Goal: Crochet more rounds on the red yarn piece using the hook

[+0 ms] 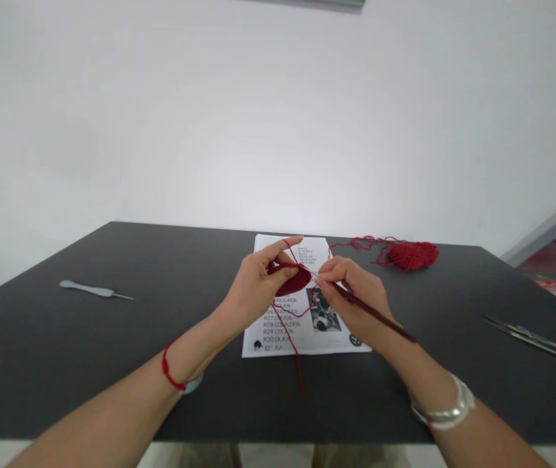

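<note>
My left hand (261, 279) pinches a dark red crochet piece (297, 282), its index finger stretched out with red yarn (291, 250) running over it. In my right hand (356, 292) is a crochet hook with a dark brown handle (380, 316), held like a pen. The hook's tip meets the right edge of the crochet piece; the exact stitch is too small to make out. A loose yarn tail (300, 370) hangs from the work over a printed pattern sheet (319, 343) beneath both hands.
A red yarn ball (413, 255) lies at the back right, its strand trailing toward the sheet. A grey-handled hook (87, 288) rests at the left of the black table (175, 266). Thin metal needle-like tools (529, 337) lie at the right. Behind the table stands a white wall (258, 130).
</note>
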Available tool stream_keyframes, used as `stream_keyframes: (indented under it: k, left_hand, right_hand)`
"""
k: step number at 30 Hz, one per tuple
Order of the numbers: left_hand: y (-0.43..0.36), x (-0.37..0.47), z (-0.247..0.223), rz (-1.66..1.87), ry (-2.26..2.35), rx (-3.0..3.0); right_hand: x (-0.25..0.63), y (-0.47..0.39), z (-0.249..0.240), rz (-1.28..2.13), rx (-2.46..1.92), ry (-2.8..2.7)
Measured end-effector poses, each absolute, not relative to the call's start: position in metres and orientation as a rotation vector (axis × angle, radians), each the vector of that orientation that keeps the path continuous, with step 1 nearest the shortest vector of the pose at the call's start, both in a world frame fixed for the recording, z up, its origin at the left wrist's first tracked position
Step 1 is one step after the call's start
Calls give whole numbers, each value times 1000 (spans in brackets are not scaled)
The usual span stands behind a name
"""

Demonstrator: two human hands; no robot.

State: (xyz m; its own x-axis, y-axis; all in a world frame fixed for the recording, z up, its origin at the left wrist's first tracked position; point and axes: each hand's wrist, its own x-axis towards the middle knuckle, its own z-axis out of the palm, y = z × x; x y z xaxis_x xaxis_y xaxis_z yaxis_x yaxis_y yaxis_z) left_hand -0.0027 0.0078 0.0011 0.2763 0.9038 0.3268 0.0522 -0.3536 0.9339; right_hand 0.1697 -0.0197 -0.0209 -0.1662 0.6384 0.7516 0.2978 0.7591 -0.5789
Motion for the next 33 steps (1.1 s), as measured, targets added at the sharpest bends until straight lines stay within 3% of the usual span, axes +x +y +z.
stream_keyframes:
  k: [3, 8, 22, 25, 31, 33]
  left_hand:
    - [7, -3, 1, 1202, 889, 1642]
    - [9, -3, 1, 1189, 889, 1645]
    - [9, -2, 3, 1041, 698, 1301]
    - [7, 2, 2, 1001, 684, 1206]
    - [2, 10, 1, 1039, 697, 1111]
    - [3, 9, 1, 992, 674, 1017]
  right_hand:
    - [170, -20, -21, 298, -733, -1802]
    - [169, -16, -22, 696, -734, -1504]
    - [159, -16, -16, 1217, -557, -1185]
    - [156, -16, -24, 1050, -605, -1261]
    - [159, -14, -41, -47, -716, -1812]
    - [160, -15, -42, -199, -678, -1871]
